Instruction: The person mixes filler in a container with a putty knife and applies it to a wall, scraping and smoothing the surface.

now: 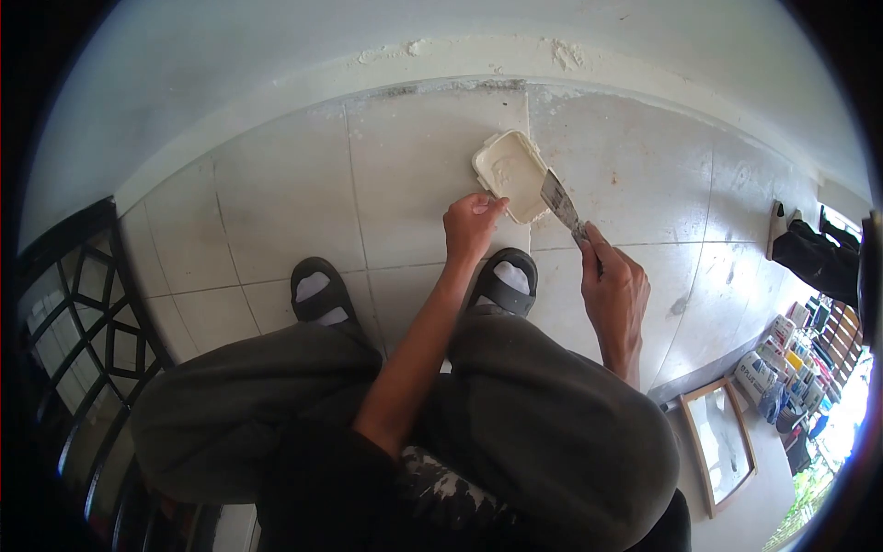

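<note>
A shallow white plastic container [517, 170] with creamy filler paste inside rests on the tiled floor. My left hand [470, 225] pinches its near left edge between thumb and fingers. In my right hand [616, 281] is a putty knife [561, 202], gripped by its handle. The knife's blade, smeared with paste, is over or against the container's right rim; whether it touches cannot be made out.
Ahead, the low wall [460, 57] carries rough patches of paste along its base. A black metal gate [78, 340] stands at left. On the right are a wooden frame [720, 448], several boxes and bottles [782, 368], and another person's dark-trousered legs [817, 258].
</note>
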Demonstrator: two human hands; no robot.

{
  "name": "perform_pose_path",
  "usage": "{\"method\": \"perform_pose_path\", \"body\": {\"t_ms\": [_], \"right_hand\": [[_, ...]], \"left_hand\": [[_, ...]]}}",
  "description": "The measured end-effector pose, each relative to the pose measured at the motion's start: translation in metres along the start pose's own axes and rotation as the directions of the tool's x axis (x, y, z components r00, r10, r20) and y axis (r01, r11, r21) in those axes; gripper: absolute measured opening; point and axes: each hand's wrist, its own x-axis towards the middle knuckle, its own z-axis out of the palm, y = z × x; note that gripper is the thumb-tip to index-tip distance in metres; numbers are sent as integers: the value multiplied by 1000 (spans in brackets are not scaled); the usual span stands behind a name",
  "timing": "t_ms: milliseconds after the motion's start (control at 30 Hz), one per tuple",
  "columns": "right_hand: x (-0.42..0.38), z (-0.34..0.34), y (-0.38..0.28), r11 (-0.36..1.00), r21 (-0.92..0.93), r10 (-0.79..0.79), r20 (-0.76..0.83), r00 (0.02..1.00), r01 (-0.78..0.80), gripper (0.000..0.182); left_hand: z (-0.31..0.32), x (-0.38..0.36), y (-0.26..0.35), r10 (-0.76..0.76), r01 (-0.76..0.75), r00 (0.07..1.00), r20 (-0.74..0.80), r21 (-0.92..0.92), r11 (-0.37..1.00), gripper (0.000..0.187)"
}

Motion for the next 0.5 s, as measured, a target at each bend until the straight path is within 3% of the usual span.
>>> {"method": "perform_pose_path", "body": {"t_ms": [100, 167, 367, 500], "right_hand": [[8, -3, 1, 995, -74, -68, -16, 998, 66, 21], [13, -8, 0, 989, -115, -91, -8, 996, 90, 20], [19, -8, 1, 963, -228, -122, 117, 986, 146, 19], [19, -2, 0, 985, -109, -117, 156, 981, 135, 20]], "left_hand": [[0, -7, 3, -12, 23, 997, 74, -149, 989, 40], [-1, -10, 1, -22, 63, 992, 121, -344, 937, 36], [5, 2, -15, -23, 93, 985, 174, -409, 908, 23], [7, -2, -12, -35, 99, 987, 155, -430, 897, 22]]}}
